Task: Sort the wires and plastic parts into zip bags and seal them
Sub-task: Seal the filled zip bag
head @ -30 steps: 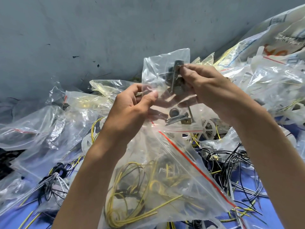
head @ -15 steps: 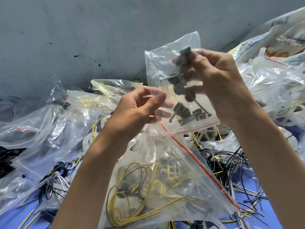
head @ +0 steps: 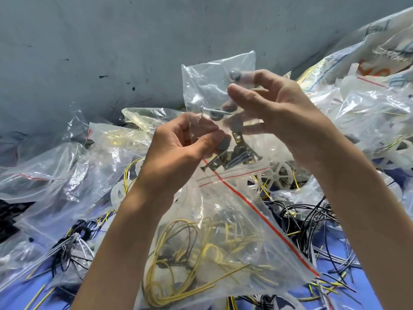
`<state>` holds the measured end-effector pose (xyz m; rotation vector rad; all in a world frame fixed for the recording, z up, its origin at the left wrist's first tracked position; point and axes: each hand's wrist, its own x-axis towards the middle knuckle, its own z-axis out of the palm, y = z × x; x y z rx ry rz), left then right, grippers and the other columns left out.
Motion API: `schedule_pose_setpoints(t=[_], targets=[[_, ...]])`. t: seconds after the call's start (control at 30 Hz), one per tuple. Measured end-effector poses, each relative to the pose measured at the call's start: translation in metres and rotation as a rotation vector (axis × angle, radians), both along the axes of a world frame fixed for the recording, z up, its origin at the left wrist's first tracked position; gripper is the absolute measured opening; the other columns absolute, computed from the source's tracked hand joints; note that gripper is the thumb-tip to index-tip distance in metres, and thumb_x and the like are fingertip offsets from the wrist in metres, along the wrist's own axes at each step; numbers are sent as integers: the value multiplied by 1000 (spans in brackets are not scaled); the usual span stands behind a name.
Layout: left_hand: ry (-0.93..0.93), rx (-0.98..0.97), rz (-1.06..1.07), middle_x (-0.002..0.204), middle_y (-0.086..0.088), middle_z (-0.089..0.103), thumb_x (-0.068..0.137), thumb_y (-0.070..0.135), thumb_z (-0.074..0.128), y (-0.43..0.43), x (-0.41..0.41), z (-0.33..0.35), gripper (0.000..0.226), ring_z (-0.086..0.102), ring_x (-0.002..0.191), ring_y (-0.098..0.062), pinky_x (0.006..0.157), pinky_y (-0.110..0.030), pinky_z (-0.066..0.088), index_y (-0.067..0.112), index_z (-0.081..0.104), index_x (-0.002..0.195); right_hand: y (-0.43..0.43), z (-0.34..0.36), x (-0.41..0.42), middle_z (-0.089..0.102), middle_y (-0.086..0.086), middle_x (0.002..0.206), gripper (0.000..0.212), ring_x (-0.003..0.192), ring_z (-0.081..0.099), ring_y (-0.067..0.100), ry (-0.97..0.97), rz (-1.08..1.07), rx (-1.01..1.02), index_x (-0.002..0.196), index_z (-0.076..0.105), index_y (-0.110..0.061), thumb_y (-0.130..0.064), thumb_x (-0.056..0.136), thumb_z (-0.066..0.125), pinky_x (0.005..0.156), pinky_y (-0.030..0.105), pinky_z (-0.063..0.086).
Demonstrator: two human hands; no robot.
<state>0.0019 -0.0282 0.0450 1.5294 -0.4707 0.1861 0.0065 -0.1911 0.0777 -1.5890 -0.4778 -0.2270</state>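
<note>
A small clear zip bag (head: 207,86) hangs upside down in front of me, its red zip line at the bottom, with screws, metal brackets and grey discs (head: 232,156) collected near the seal. My right hand (head: 274,108) grips its upper part, thumb in front and fingers behind the plastic. My left hand (head: 178,148) pinches its left edge. Below hangs a larger zip bag (head: 223,231) with a red zip line, filled with yellow and black wires; its top disappears behind my left hand.
Several clear bags (head: 55,175) lie crumpled at the left against a grey wall (head: 111,41). Loose black and yellow wires (head: 312,220) and a white plastic wheel (head: 279,175) cover the blue surface at right. More bags and printed sacks (head: 368,74) pile at the upper right.
My right hand has lifted the small bag higher and the screws and brackets have slid down toward its zip end. My left hand stays pinched at the bag's lower left.
</note>
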Motion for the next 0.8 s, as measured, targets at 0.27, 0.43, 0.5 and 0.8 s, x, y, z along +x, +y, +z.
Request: schedule_pose_setpoints(t=[0.27, 0.43, 0.5, 0.8], targets=[[25, 44, -65, 78, 5, 75, 73, 23, 65, -2, -3, 3, 13, 67, 66, -3, 62, -13, 49, 16, 62, 84, -1, 2, -1, 68, 0, 72, 9, 62, 65, 14, -101, -14, 137, 83, 54, -12, -9, 91, 58, 62, 27, 56], [58, 101, -97, 85, 4, 75, 72, 30, 64, -1, -4, 3, 25, 70, 76, -8, 68, -17, 51, 15, 63, 92, 2, 2, -3, 66, 2, 73, 11, 60, 65, 13, -133, -19, 167, 84, 52, -12, -5, 91, 57, 57, 23, 53], [58, 120, -110, 87, 2, 75, 71, 31, 65, -1, -4, 3, 25, 70, 78, -11, 71, -20, 53, 17, 64, 92, 2, 3, -3, 67, 2, 73, 10, 62, 66, 15, -137, -19, 163, 84, 53, -11, -5, 91, 57, 57, 25, 53], [32, 98, -93, 81, 0, 75, 76, 26, 62, -3, -4, 1, 16, 68, 74, -12, 63, -21, 54, 12, 66, 84, 2, 3, -5, 69, 4, 80, 9, 68, 68, 14, -172, -46, 119, 96, 65, -12, -11, 92, 56, 60, 22, 52]])
